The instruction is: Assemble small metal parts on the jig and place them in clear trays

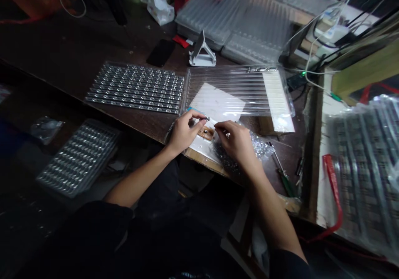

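Head camera view: a small metallic part [205, 118] is pinched by the left hand [184, 132] near a brown block [203, 134]; the right hand's [237, 141] grip cannot be made out.

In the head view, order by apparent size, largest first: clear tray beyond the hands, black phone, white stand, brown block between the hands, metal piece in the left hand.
1. Clear tray
2. Black phone and white stand: too alike to rank
3. Brown block
4. Metal piece

No readable text, labels, numbers or signs.
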{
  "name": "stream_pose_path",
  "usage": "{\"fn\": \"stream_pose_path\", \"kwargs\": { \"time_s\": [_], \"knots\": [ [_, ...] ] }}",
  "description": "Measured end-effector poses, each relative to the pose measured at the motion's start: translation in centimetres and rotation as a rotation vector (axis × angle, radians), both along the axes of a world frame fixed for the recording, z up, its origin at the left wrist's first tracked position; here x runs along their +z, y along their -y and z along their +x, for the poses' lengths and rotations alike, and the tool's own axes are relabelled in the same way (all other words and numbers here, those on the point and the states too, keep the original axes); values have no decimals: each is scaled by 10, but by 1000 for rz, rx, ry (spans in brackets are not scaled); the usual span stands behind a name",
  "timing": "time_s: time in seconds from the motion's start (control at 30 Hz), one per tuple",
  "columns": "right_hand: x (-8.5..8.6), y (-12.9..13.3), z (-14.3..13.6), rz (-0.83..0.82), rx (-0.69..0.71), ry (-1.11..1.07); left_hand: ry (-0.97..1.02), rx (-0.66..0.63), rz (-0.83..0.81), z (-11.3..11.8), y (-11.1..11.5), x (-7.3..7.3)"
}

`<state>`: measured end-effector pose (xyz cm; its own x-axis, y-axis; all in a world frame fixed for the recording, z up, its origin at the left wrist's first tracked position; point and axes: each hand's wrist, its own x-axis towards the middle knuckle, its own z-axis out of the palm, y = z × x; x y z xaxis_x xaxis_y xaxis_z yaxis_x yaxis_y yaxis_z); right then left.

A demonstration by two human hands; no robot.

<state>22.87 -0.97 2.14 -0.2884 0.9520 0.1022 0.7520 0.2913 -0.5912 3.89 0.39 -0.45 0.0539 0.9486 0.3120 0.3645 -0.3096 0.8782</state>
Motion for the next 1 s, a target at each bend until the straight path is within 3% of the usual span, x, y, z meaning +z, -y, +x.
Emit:
{"fn": "stream_pose_path", "kwargs": {
  "time_s": [0.13,0.33,0.47,0.57,0.67,0.8,0.9,1.0],
  "knots": [
    [-5,1,-15,-29,165,22,176,-3,-83,0,-3,-3],
    [-2,8,-29,15,234,391,568,7,-279,-8,-10,-16],
    [1,7,-27,10,251,395,568,-37,-345,-30,-26,-9],
    [5,4,-14,17,201,310,422,-51,-238,-54,-60,9],
    [10,2,4,-4,70,331,195,7,-115,-77,-112,28],
    [14,1,19,-75,44,383,-276,85,-97,-94,-174,36],
    [17,3,20,-65,60,364,-599,60,-71,-95,-195,34],
    [21,6,20,-68,57,343,-726,13,-43,-93,-200,33]
  ]
}}
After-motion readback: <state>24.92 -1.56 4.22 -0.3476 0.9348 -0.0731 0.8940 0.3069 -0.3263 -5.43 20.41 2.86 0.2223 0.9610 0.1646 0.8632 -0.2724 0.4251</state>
